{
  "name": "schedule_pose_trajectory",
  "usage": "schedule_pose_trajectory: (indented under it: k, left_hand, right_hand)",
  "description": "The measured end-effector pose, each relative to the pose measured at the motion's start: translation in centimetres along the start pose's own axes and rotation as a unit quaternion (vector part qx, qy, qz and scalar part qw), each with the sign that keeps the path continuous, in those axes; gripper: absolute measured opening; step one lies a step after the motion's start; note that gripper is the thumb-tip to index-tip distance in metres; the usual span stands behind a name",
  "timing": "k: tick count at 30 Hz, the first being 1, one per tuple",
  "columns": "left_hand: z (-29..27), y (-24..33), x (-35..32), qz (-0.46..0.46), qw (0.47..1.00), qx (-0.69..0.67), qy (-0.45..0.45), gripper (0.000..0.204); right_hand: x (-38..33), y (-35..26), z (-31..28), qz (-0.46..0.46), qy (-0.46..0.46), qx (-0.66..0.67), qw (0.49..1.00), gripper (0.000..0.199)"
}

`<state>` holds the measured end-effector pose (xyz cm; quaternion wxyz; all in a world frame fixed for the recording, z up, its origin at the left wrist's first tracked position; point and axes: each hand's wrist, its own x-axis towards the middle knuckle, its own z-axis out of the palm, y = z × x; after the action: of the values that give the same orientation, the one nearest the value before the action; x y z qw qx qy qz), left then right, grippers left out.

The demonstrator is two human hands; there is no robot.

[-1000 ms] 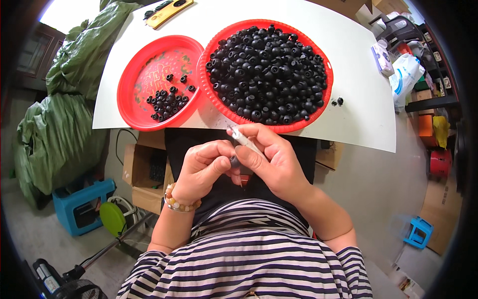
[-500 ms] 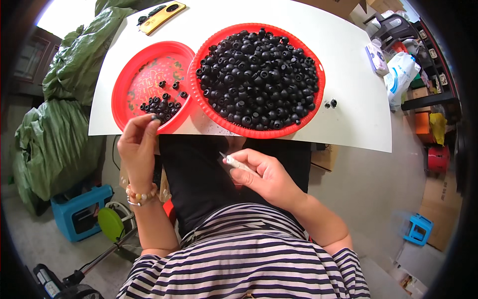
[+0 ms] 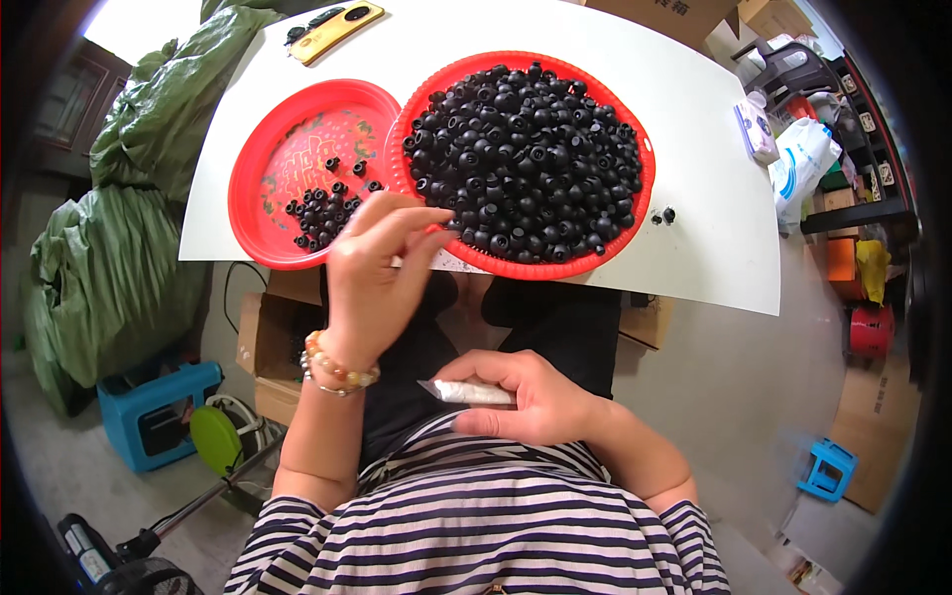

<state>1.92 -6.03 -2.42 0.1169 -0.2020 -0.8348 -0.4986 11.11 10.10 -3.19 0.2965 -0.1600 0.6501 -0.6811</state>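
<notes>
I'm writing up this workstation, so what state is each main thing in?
Red basket: heaped with black parts
Red tray: partly filled with black parts
White tool: held, tip pointing left
Right grip: closed around the white tool
Left grip: at the basket's near-left rim, contents unclear
Yellow phone: lying on the white table
Cardboard box: open

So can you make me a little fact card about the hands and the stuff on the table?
Left hand: fingertips over the near-left rim of the red basket; can't tell if they hold anything
Right hand: holding a white-handled knife above the lap
In the basket: a big heap of rounded black pieces
Red plate: left of the basket, with a smaller black pile
White table: also has a yellow phone, far left
</notes>
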Motion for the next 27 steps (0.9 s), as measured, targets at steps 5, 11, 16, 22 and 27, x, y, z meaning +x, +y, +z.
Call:
schedule_pose_trajectory:
  k: [5,11,16,22,27]
  left_hand:
    - [2.2,0.6,1.2,0.067,0.995,0.071,-0.03,0.015]
    - [2.7,0.5,1.4,0.041,0.989,0.138,-0.032,0.012]
    - [2.8,0.3,1.2,0.046,0.992,0.114,-0.031,0.01]
    - [0.7,0.4,0.5,-0.133,0.952,-0.274,-0.032,0.008]
    - [-0.6,0.6,-2.1,-0.259,0.77,-0.583,-0.012,0.023]
  right_hand:
    - [-0.2,0.3,0.2,-0.032,-0.009,-0.025,0.999,0.035]
    - [-0.4,0.0,-0.1,-0.011,-0.028,-0.023,0.999,0.035]
    - [-0.3,0.1,0.0,-0.004,-0.025,-0.019,0.999,0.034]
    - [-0.5,0.0,0.1,-0.04,0.037,-0.008,0.998,0.031]
    - [-0.7,-0.9,-0.3,-0.03,0.144,0.104,0.984,0.032]
